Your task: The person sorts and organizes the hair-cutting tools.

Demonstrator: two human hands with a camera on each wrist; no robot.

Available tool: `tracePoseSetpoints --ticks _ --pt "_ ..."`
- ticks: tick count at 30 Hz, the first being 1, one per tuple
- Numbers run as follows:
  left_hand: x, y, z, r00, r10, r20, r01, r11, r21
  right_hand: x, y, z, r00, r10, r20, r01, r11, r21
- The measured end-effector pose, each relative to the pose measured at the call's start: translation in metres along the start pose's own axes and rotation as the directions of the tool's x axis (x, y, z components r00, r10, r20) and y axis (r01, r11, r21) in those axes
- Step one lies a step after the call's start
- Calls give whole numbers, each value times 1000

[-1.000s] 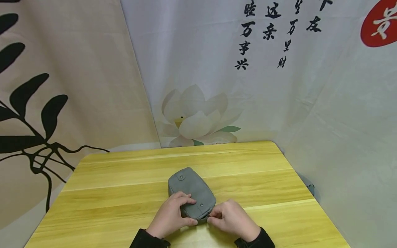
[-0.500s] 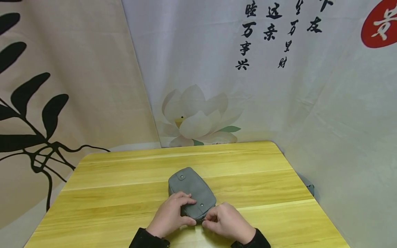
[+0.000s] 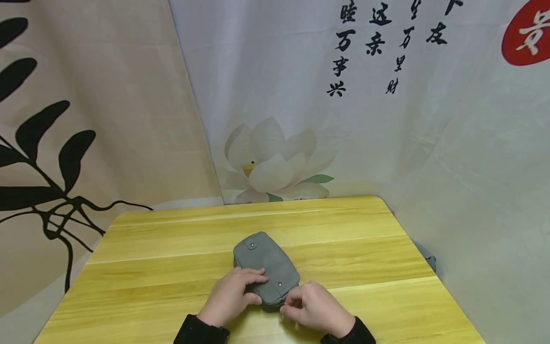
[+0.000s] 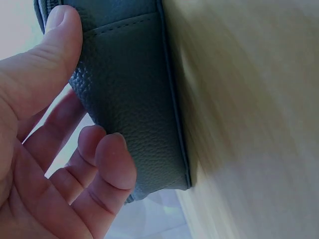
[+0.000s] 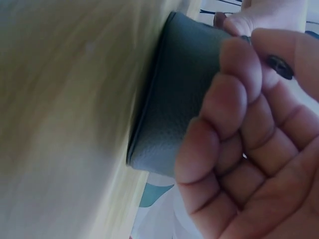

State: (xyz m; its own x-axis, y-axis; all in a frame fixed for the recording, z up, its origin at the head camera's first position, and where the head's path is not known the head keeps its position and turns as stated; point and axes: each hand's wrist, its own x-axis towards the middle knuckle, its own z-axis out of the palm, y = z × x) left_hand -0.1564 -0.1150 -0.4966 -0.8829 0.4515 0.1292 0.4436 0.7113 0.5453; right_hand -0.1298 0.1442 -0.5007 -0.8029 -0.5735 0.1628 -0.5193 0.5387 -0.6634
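A grey leather zip pouch [image 3: 269, 262] lies on the wooden table, turned at an angle, with two small snap studs on its top. My left hand [image 3: 232, 292] holds its near left part, fingers over the top and thumb by the zip edge in the left wrist view. At the near right corner, my right hand [image 3: 315, 306] pinches the zip pull [image 5: 280, 67], a dark tab whose end sticks out between thumb and forefinger in the right wrist view. The other fingers of that hand are curled beside the pouch's side wall. Most of the zip is hidden by the hands.
The yellow wood-grain table [image 3: 172, 248] has rounded far corners. Behind it hangs a pale cloth backdrop [image 3: 275, 62] printed with a lotus, dark leaves and black characters. A small dark item [image 3: 431, 263] shows past the table's right edge.
My right hand has moved slightly left along the pouch's near edge with the zip pull, then stayed there. My left hand has slid a little left, its thumb withdrawing from the near corner.
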Motion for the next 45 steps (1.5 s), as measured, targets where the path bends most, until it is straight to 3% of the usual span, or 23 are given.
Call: tracePoseSetpoints --ticks 12,22,24,28,35,38,45 --pt "4 -1 5 999 -38 4 38 999 -30 5 -11 18 994 -96 -48 88 985 -151" --pt "-2 6 0 995 -43 -93 41 999 -23 4 -15 22 999 -17 -46 15 998 -60" --pt "-3 9 -3 997 -45 -56 43 998 -41 4 -15 21 999 -9 -40 7 999 -47" --pt "-7 14 -9 996 -48 77 58 990 -128 3 -14 20 1000 5 -18 -5 1000 -27" --pt "-9 21 -9 960 -78 270 146 959 -242 3 -13 17 999 5 36 -5 1000 -5" --pt "-9 21 -6 953 -68 295 158 943 -293 2 -13 16 998 -8 65 7 1000 4" --pt "-7 21 -3 956 -55 288 154 930 -333 0 -12 14 993 -54 109 52 998 16"
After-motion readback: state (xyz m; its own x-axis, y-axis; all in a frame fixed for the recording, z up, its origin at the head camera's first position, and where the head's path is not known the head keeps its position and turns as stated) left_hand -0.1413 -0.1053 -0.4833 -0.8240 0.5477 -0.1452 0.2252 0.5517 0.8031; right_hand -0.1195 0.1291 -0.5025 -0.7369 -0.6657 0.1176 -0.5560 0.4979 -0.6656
